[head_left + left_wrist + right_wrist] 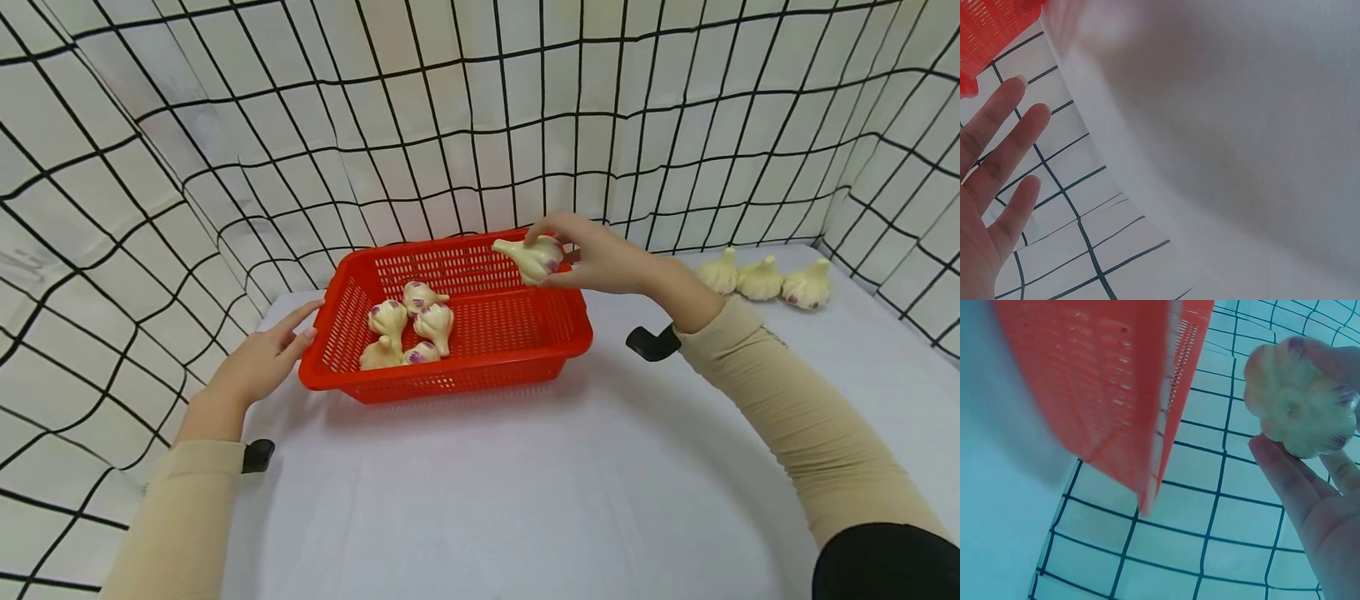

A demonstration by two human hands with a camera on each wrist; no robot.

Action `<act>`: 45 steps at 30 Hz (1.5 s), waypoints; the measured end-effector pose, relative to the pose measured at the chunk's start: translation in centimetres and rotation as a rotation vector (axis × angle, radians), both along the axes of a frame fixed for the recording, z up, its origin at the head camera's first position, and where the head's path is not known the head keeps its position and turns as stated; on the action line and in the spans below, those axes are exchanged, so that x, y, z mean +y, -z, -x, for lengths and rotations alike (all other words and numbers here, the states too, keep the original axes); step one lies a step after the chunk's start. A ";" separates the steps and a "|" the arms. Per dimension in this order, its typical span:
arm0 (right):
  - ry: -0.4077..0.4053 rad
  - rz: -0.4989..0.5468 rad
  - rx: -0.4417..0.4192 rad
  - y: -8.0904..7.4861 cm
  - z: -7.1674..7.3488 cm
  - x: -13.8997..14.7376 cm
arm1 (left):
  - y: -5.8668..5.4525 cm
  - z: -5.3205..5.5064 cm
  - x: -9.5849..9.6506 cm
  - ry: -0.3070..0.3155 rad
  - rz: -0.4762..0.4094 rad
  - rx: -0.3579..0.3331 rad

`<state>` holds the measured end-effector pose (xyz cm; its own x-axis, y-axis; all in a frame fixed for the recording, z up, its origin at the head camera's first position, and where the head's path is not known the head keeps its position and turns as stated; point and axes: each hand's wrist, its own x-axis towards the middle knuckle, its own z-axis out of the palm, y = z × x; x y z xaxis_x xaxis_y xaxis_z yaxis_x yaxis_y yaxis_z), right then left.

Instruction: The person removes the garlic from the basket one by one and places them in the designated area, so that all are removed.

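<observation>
A red plastic basket [517, 367] stands on the white table, with several garlic bulbs [435, 325] grouped in its left half. Over the basket's right end, my right hand [600, 254] holds another garlic bulb [536, 258] between thumb and fingers, its stem pointing left. The right wrist view shows this bulb's underside [1297, 400] in the fingers, beside the basket wall [1085, 381]. My left hand [262, 358] is at the basket's left rim, fingers extended. In the left wrist view, its fingers [1016, 144] are straight and spread, holding nothing.
Three more garlic bulbs [761, 279] stand in a row at the table's back right. Black netting [465, 129] over white walls surrounds the back and sides. The white tabletop [487, 500] stretches in front of the basket.
</observation>
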<state>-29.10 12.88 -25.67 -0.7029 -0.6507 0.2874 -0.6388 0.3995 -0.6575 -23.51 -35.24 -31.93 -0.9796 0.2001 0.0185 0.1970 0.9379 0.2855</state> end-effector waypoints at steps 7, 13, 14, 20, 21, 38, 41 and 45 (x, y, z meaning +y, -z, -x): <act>0.030 0.072 0.038 0.9 -1.0 2.0 | -0.2 -0.1 0.0 0.005 0.001 0.001; 0.085 0.117 0.075 1.7 -1.5 3.8 | -0.2 0.0 -0.1 0.000 0.004 -0.004; 0.095 0.123 0.082 1.8 -1.6 4.2 | -0.2 0.0 -0.1 -0.001 0.003 -0.004; 0.153 0.122 0.137 2.7 -2.1 6.4 | -0.1 0.1 -0.3 -0.005 0.007 -0.006; 0.165 0.120 0.149 2.9 -2.2 6.8 | -0.1 0.1 -0.3 -0.005 0.008 -0.007; 0.350 0.121 0.064 6.5 -3.6 14.1 | -0.3 0.0 -0.3 -0.007 0.016 -0.015; 0.381 0.111 0.072 7.0 -4.0 15.5 | -0.4 0.0 -0.3 -0.007 0.018 -0.017; 0.431 0.090 0.076 7.5 -4.3 17.0 | -0.4 0.1 -0.4 -0.009 0.019 -0.022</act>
